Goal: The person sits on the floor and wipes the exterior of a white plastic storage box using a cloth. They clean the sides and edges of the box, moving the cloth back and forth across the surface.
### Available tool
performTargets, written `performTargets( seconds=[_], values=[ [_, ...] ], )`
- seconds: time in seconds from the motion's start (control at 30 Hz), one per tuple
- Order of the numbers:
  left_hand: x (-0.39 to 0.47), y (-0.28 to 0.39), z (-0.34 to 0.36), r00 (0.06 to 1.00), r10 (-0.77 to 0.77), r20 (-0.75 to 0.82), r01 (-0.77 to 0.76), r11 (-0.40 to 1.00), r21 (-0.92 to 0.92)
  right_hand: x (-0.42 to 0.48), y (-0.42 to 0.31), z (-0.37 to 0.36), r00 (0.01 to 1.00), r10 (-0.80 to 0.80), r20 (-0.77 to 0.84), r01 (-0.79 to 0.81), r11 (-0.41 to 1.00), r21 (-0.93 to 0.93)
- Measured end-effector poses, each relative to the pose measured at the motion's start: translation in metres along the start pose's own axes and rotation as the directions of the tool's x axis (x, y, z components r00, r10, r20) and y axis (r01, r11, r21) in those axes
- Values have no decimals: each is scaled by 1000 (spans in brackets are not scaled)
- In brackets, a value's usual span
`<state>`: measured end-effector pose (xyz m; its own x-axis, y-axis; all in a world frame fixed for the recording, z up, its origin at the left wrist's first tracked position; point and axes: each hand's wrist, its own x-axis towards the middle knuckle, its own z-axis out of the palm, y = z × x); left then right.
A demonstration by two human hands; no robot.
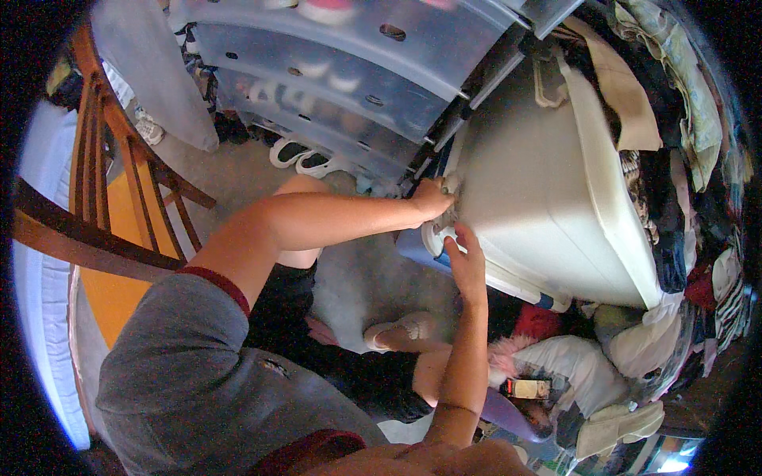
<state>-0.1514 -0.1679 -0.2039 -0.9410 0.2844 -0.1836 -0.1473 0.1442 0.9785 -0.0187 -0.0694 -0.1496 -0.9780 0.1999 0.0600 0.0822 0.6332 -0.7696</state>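
A large white plastic storage tote stands tilted before me, its broad side towards me. My left hand reaches across to its near edge, fingers curled on a small pale crumpled item whose kind I cannot tell. Just below, my right hand has thumb and fingers apart, with a fingertip close to the tote's lower corner. Between that thumb and the left hand is a white rounded rim of a blue plastic container, which lies under the tote.
Translucent plastic drawers rise ahead, with white clogs on the floor before them. A wooden chair stands left. Hanging clothes line the right, above piled clothes and bags. A beige handle sticks out beside the tote.
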Motion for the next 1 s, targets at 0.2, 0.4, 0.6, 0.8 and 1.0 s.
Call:
performTargets(
  seconds=[0.2,0.4,0.6,0.8,1.0],
  values=[
    [13,2,37,984,136,-111,-115,978,175,-14,-6,-17,997,-77,-17,75,994,-82],
    [44,-37,45,936,285,-207,-225,936,271,-27,-19,-34,995,-98,0,97,993,-69],
    [79,-59,59,755,592,-282,-472,789,393,-43,-41,-49,979,-200,-35,194,972,-129],
    [134,-39,52,950,298,-95,-229,870,436,-38,-38,-56,971,-239,-14,231,951,-203],
    [112,-37,51,848,487,-209,-362,820,444,-22,9,-73,975,-166,-149,99,920,-379]
  ],
)
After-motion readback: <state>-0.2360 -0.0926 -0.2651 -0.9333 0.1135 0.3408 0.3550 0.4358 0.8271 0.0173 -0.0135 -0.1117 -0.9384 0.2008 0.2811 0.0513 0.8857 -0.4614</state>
